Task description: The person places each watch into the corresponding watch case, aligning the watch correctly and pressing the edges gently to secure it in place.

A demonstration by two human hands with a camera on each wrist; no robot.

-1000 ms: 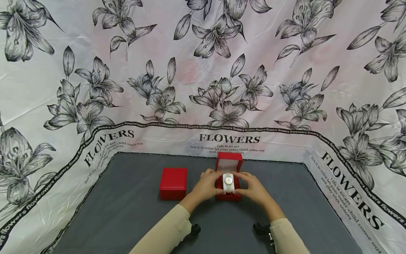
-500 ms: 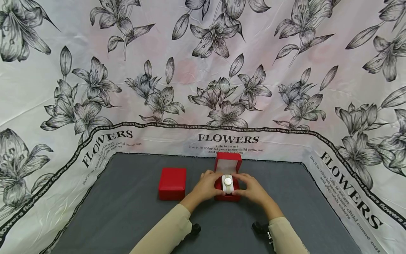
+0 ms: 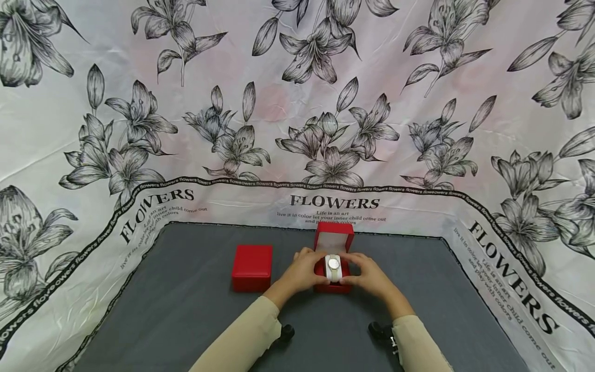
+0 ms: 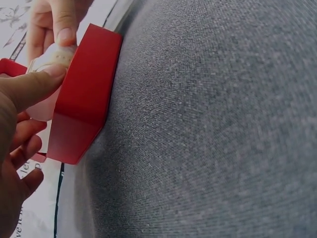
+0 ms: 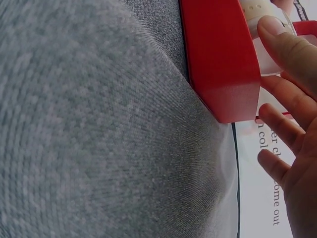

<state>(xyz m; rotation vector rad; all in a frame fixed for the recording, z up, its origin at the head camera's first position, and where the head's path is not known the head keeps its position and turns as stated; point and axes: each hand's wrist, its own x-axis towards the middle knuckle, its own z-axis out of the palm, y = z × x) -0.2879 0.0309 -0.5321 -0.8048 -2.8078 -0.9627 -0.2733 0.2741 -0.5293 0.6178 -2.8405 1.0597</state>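
A wristwatch with a pale strap and round dial is wrapped around a white cushion. Both hands hold the cushion from its two sides, just over the inside of an open red box. My left hand pinches its left side between thumb and fingers. On the opposite side, my right hand does the same. Each thumb lies toward the near side, as the wrist views show. The box's lid stands raised behind, pale inside. Whether the cushion touches the box's bottom is hidden.
To the left sits a second red box with its lid down. Grey cloth covers the table. A white flower-printed sheet rises behind and along the sides. Black wrist devices show by both sleeves.
The watch dial looks paler than a second ago, as if slightly tilted. Both hands keep their hold, and the two boxes stay in place.
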